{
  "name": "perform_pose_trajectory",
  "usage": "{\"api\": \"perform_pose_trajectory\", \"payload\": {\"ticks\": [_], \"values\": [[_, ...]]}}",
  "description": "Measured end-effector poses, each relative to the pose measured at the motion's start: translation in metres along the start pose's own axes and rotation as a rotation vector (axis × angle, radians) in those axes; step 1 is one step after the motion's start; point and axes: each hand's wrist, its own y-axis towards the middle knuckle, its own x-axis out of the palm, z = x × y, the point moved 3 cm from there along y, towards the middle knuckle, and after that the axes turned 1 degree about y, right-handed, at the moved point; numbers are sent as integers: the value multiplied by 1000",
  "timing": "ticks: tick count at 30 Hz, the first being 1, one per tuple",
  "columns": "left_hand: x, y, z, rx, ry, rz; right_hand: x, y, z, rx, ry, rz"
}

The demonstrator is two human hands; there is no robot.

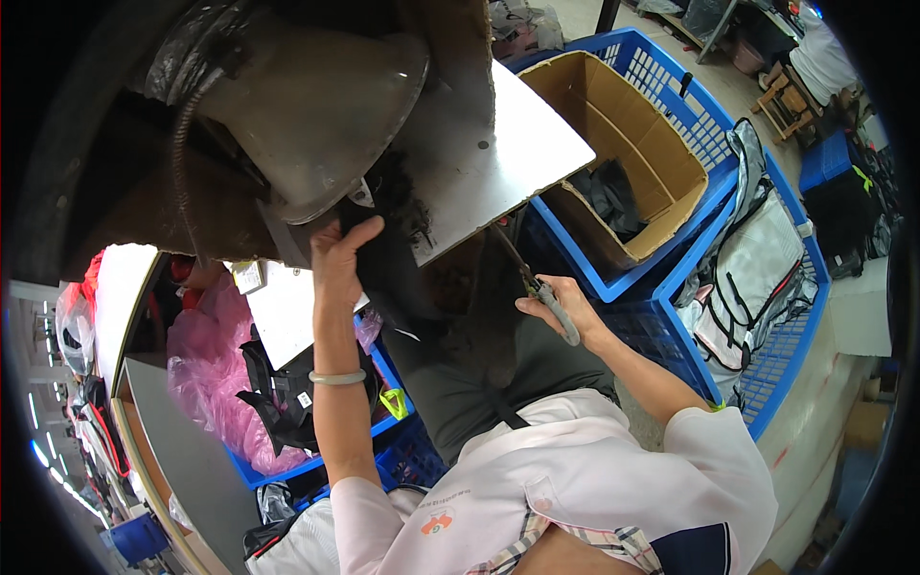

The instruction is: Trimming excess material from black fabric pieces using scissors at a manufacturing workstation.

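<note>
Curling round a grey-handled tool (530,280), right grip (577,307) at 3 o'clock, presumably for control; left grip (337,261), 9 o'clock, beside dark fabric (388,273), closure unclear.

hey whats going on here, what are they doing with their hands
A person sits at a worktable. Their left hand is on a dark piece just below a large metal hood. Their right hand grips a long tool with a grey handle, held past the table's near edge. To the right, a cardboard box sits in a blue basket.
</note>
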Motion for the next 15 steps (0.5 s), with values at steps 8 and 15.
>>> {"api": "perform_pose_trajectory", "payload": {"ticks": [8, 15], "values": [[34, -59, -29, -111, -236, -28, 33, -16, 19, 308, 667, -43], [66, -136, -38, 184, -366, -633, 46, -23, 18, 193, 848, 218]]}}
